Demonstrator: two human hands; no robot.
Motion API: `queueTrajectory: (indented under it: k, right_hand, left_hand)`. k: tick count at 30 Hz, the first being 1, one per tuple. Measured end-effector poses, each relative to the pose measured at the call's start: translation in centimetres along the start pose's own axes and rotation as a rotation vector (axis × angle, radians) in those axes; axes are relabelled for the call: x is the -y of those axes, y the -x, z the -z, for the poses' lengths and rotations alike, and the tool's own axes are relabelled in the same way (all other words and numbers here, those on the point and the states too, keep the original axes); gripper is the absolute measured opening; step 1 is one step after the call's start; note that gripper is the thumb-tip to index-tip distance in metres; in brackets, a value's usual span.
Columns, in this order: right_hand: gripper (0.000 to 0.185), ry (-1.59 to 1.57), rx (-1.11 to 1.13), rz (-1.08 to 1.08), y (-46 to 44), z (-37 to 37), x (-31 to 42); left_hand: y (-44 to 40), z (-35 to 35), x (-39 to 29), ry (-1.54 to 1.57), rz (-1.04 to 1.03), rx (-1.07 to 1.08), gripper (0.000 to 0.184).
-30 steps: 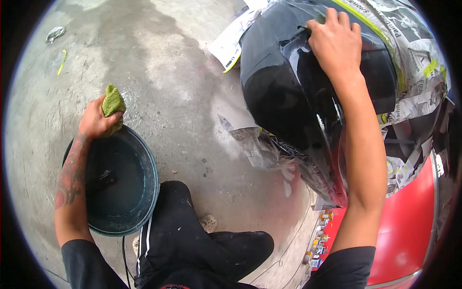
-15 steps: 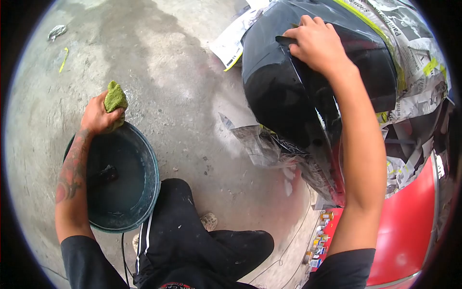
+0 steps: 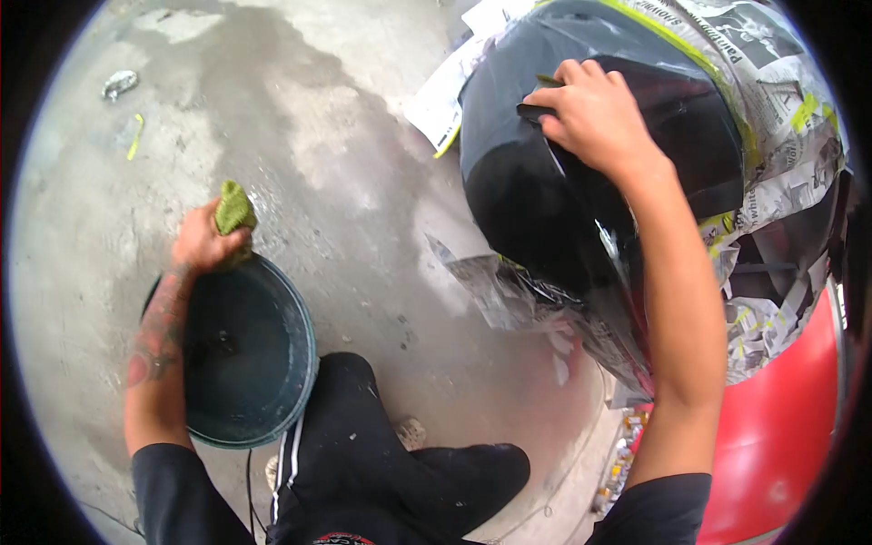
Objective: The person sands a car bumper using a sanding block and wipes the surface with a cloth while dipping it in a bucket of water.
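My left hand (image 3: 203, 238) is closed round a bunched green cloth (image 3: 234, 207) at the far rim of a dark bucket (image 3: 310, 350). Cloudy water stands in the bucket. My right hand (image 3: 595, 109) grips a thin, dark piece, probably sandpaper (image 3: 536, 111), with its fingers curled over it. It presses on the wet, dark grey and black car body panel (image 3: 513, 195), near the ridge where grey meets black. The palm side and most of the held piece are hidden.
Newspaper (image 3: 781, 136) and yellow-green tape (image 3: 677, 41) mask the panel's borders. A red car panel (image 3: 772, 436) is at lower right, beside several small bottles (image 3: 620, 459). Crumpled foil (image 3: 120, 84) and a tape scrap (image 3: 135, 136) lie on the wet concrete floor (image 3: 354, 182).
The view has shifted slightly, so most things sit lower and the bucket further right. My right hand has moved a little down along the panel. Both hands keep their hold.
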State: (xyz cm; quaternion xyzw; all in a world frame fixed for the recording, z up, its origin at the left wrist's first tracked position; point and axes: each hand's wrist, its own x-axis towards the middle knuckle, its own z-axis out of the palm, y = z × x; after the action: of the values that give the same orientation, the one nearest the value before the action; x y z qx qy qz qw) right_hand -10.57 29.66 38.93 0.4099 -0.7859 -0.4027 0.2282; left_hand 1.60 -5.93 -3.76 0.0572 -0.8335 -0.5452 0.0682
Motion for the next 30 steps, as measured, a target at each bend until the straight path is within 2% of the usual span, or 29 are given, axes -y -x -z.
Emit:
queueTrajectory:
  k: [2,6,10,11,14,18,21,24,25,28,30]
  right_hand:
    - [0.029,0.084,-0.005,-0.051,-1.4,-1.3,0.7]
    - [0.027,-0.08,-0.049,-0.061,0.9,0.2,0.6]
    - [0.028,-0.228,0.06,-0.154,2.8,2.6,1.2]
    - [0.027,-0.198,-0.033,-0.115,2.5,1.2,1.0]
    - [0.024,-0.039,-0.131,-0.144,1.1,-1.3,1.9]
    - [0.027,-0.223,-0.183,-0.167,4.4,0.0,2.7]
    - [0.03,-0.234,-0.256,-0.178,6.5,0.3,3.7]
    - [0.023,-0.112,-0.316,-0.176,5.2,-0.8,3.7]
    - [0.014,-0.037,-0.305,-0.174,4.6,-1.0,3.4]
    - [0.007,0.229,-0.355,-0.196,2.8,-1.1,1.7]
    - [0.007,0.259,-0.382,-0.23,2.7,-1.3,2.0]
  left_hand:
    - [0.3,0.3,-0.2,-0.051,-0.04,-0.016,0.049]
    - [0.9,0.9,-2.6,-0.108,-0.016,-0.017,0.048]
    - [0.9,1.1,-3.4,-0.154,0.006,-0.001,0.047]
    - [0.9,1.1,-3.5,-0.158,0.009,0.006,0.047]
    - [0.8,0.9,-3.0,-0.11,-0.022,0.009,0.046]
    - [0.7,1.0,-2.8,-0.077,-0.041,0.006,0.045]
    - [0.7,0.9,-2.9,-0.085,-0.025,0.011,0.045]
    - [0.3,0.5,-1.2,-0.058,-0.01,0.011,0.046]
    - [0.3,0.4,-0.8,-0.058,-0.019,0.002,0.046]
    - [0.4,0.3,-1.1,0.005,-0.032,0.001,0.047]
    - [0.6,0.3,-1.2,0.036,-0.046,0.001,0.046]
